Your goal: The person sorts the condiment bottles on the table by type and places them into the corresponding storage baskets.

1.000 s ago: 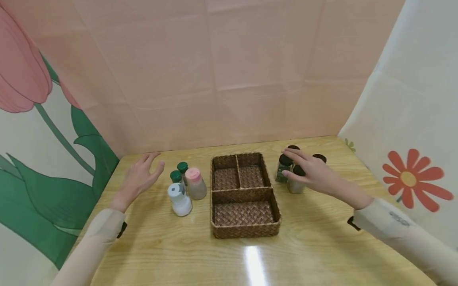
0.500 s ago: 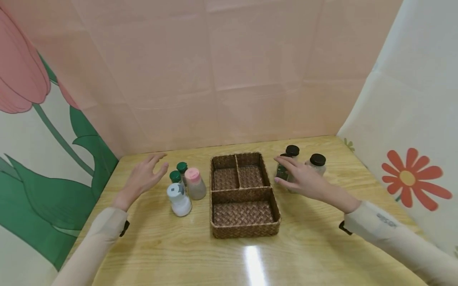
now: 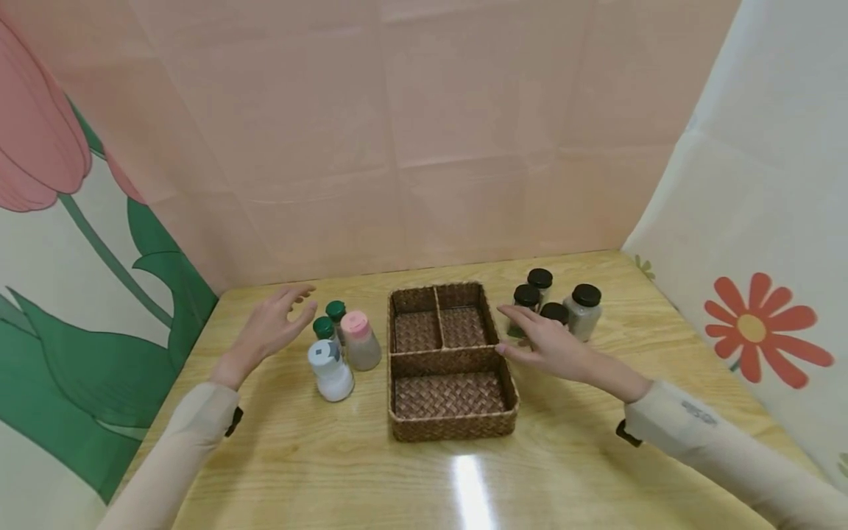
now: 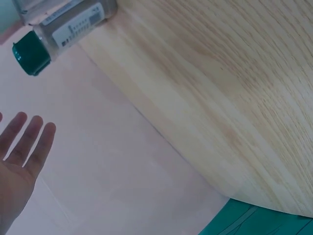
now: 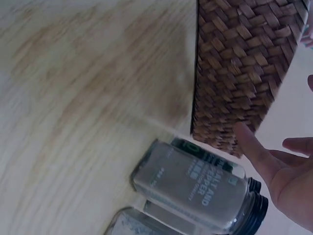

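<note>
Three sheets hang around the bench, taking the clock face as centred on the basket: a pink sheet [image 3: 424,132] at 12 o'clock, a tulip sheet [image 3: 46,294] at 9 and a white sheet with a red flower [image 3: 782,184] at 3. Before them lies the wood-grained bench [image 3: 291,471]. A pale left sleeve [image 3: 179,442] enters from 8 o'clock, a pale right sleeve [image 3: 715,442] from 4. Mid-bench sits the brown woven basket [image 3: 453,428], two small compartments toward 12 and one wide one toward 6. Left of it, at 9, the left hand [image 3: 268,327] has its grip apart, thumb and fingers spread. At 3 the right hand [image 3: 553,350] has its grip apart too, thumb tip right by the basket's rim; whether it touches, I cannot tell. Four black-lidded jars [image 3: 583,320] cluster at 2, one lettered "SALT AND PEPPER" in the right wrist view. Between basket and left hand stand a pink-capped shaker [image 3: 363,350] at 9, a white-capped shaker [image 3: 334,377] nearer 8 and two green-capped bottles [image 3: 324,329] nearer 10.
</note>
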Tool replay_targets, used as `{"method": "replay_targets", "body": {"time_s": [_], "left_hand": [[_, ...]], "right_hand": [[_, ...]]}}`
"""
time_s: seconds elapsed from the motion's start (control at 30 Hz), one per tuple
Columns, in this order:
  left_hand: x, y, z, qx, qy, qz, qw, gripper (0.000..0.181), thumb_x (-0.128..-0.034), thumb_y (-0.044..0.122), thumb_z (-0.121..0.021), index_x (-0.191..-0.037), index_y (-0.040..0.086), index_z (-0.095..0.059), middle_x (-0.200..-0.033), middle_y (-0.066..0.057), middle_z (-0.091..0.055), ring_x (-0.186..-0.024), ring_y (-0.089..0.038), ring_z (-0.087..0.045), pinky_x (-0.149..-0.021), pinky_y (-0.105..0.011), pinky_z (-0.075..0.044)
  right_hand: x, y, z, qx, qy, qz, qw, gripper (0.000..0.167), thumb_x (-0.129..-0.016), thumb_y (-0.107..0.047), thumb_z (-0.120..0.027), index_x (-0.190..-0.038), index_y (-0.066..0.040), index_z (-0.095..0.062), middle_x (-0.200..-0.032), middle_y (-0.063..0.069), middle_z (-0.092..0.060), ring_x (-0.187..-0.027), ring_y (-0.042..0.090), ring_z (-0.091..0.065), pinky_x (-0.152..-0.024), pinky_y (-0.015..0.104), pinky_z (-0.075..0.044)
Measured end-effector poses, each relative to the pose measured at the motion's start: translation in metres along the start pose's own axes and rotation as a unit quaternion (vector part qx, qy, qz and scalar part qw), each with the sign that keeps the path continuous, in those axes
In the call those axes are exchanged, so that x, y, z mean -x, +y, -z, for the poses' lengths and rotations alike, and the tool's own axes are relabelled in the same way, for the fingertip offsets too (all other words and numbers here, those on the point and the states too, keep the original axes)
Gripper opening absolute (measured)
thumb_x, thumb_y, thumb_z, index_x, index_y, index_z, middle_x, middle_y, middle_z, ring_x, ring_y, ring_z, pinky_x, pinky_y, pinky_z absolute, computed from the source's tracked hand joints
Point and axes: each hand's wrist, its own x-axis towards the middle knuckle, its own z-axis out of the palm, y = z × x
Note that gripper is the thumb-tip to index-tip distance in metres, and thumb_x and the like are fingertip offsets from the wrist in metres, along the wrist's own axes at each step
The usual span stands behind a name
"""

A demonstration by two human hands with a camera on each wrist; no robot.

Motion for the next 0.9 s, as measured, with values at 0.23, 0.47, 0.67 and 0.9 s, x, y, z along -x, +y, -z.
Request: {"method": "replay_targets", "body": {"time_s": [0.23, 0.47, 0.67, 0.9], "left_hand": [[-0.002, 0.006, 0.000, 0.028, -0.014, -0.013, 0.9994, 0.048, -0.1012, 0.040, -0.056, -0.136, 0.007, -0.056, -0.130, -0.014, -0.058, -0.112, -0.036, -0.058, -0.088, -0.053, -0.048], [-0.005, 0.013, 0.001, 0.035, -0.024, -0.016, 0.9990, 0.049, -0.0993, 0.037, -0.060, -0.137, 0.006, -0.055, -0.129, -0.016, -0.059, -0.111, -0.039, -0.058, -0.088, -0.055, -0.048], [-0.007, 0.020, 0.001, 0.043, -0.030, -0.027, 0.9983, 0.054, -0.0976, 0.043, -0.062, -0.136, 0.005, -0.056, -0.129, -0.017, -0.059, -0.108, -0.034, -0.060, -0.084, -0.049, -0.051], [-0.010, 0.024, 0.002, 0.050, -0.037, -0.028, 0.9976, 0.054, -0.0977, 0.041, -0.062, -0.138, 0.006, -0.055, -0.125, -0.015, -0.058, -0.093, -0.030, -0.061, -0.076, -0.044, -0.051]], "right_hand": [[-0.001, -0.006, -0.010, -0.006, -0.025, -0.009, 0.9996, 0.076, -0.096, -0.047, -0.062, -0.153, -0.004, -0.033, -0.145, 0.025, -0.045, -0.087, 0.024, -0.070, -0.078, 0.049, -0.054], [-0.003, -0.010, -0.016, -0.004, -0.018, 0.001, 0.9998, 0.076, -0.096, -0.043, -0.063, -0.153, -0.003, -0.032, -0.145, 0.027, -0.044, -0.062, -0.002, -0.060, -0.072, 0.041, -0.055], [-0.005, -0.010, -0.022, -0.010, -0.001, -0.002, 0.9999, 0.072, -0.097, -0.035, -0.064, -0.151, 0.002, -0.033, -0.150, 0.028, -0.036, -0.053, -0.006, -0.053, -0.061, 0.032, -0.053], [-0.004, -0.006, -0.030, -0.016, 0.035, 0.012, 0.9992, 0.065, -0.097, -0.020, -0.065, -0.148, 0.007, -0.035, -0.137, 0.034, -0.049, -0.038, -0.004, -0.037, -0.043, 0.024, -0.041]]}}
